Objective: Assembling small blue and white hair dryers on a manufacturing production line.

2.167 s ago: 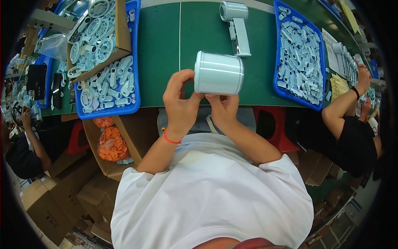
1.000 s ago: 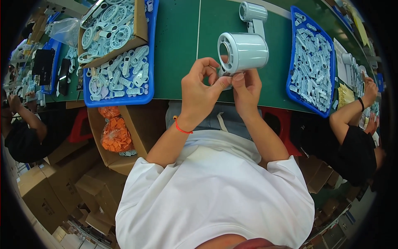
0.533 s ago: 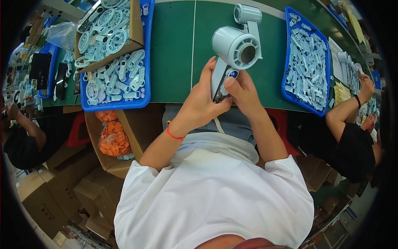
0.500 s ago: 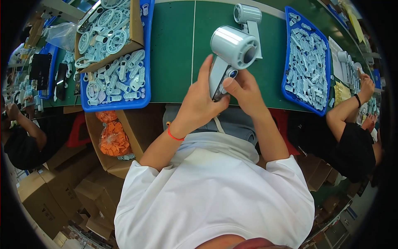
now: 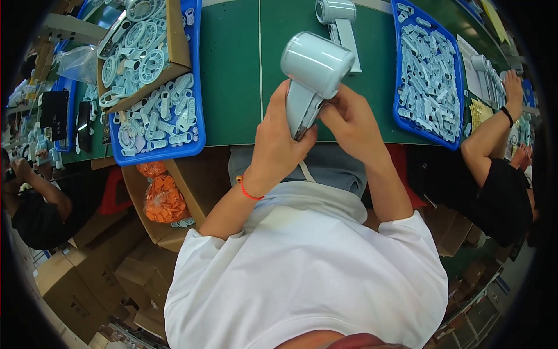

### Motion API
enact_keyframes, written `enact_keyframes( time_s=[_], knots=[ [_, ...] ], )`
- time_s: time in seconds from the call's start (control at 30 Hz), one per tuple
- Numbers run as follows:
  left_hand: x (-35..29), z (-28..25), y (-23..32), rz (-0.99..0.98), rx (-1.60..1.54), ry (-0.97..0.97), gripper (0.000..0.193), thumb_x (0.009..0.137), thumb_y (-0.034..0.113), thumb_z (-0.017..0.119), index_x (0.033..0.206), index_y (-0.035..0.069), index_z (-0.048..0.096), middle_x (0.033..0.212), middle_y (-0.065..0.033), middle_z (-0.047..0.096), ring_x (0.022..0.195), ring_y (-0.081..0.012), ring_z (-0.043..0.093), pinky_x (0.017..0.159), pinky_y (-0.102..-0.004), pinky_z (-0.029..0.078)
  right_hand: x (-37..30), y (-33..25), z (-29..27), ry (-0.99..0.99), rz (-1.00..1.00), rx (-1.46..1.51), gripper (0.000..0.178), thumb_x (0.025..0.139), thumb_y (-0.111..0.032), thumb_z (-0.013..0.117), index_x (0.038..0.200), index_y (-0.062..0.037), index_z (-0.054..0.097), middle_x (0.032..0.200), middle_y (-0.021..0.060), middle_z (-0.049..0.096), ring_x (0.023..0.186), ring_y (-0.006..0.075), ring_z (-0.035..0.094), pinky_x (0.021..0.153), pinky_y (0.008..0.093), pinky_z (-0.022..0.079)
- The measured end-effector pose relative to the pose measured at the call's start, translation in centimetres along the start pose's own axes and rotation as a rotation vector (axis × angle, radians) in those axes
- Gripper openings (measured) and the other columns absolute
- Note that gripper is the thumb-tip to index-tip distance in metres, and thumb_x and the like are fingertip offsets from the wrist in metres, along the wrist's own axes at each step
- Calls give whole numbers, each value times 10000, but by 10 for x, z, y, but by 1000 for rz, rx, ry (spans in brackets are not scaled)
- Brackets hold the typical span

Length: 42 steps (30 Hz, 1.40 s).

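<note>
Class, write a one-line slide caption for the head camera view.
Both hands, left hand and right hand, hold a pale blue hair-dryer body above a green table.

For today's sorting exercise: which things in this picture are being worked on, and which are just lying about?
In hand:
- pale blue hair dryer body, held above the green table
- left hand in a grip on its handle
- right hand at the handle's side

Lying about:
- second dryer body on the table
- blue tray of small parts
- blue tray with rings
- orange bag
</note>
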<state>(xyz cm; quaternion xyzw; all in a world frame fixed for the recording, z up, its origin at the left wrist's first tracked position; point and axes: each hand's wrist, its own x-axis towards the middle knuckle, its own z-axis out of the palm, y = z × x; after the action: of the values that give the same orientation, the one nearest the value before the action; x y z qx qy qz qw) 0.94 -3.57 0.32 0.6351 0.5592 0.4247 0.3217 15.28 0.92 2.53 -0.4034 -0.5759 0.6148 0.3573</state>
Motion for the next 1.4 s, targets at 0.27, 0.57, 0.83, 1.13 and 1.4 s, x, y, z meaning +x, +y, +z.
enact_keyframes(
  time_s=[0.27, 0.57, 0.83, 1.13, 1.4],
  knots=[
    [-2, 14, -14, 52, -103, 128, 745, 721, -16, 624, 1294, -100, 155, 1174, -291, 402, 1046, -422, 472, 863, -426, 407, -8, -4, 29, 331, -190, -246, 408, 728, -33, 705, 1101, 53, 562, 1065, 114, 544, 899, 172, 580, 789, 279, 494],
    [-3, 21, -27, 101, -248, 156, 590, 725, -87, 573, 1180, -71, 198, 1073, -247, 435, 940, -374, 516, 803, -411, 426, -2, -7, 34, 387, -275, -379, 376, 648, -37, 748, 980, 25, 582, 945, 79, 594, 799, 147, 570, 726, 267, 481],
    [-3, 20, -25, 149, 6, 163, 635, 732, -79, 576, 1203, -72, 151, 1079, -243, 442, 959, -363, 528, 819, -390, 429, 1, -3, 24, 248, -3, -144, 260, 657, 0, 723, 858, 2, 558, 789, 4, 550, 668, 69, 441, 597, 219, 393],
    [1, 11, -15, -176, -607, 45, 671, 751, -7, 591, 1252, -8, 146, 1114, -139, 407, 1004, -211, 478, 835, -328, 426, 8, 5, 25, 304, -315, -233, 232, 740, -16, 649, 953, 23, 565, 821, 67, 574, 713, 132, 546, 653, 249, 461],
    [2, 9, -25, -73, -358, -55, 717, 694, 40, 609, 1270, -30, 188, 1122, -155, 405, 1001, -245, 474, 889, -353, 391, 10, -18, 1, -35, -65, -257, 394, 749, 14, 539, 1140, 60, 519, 923, 123, 622, 840, 177, 609, 799, 283, 486]
  ],
)
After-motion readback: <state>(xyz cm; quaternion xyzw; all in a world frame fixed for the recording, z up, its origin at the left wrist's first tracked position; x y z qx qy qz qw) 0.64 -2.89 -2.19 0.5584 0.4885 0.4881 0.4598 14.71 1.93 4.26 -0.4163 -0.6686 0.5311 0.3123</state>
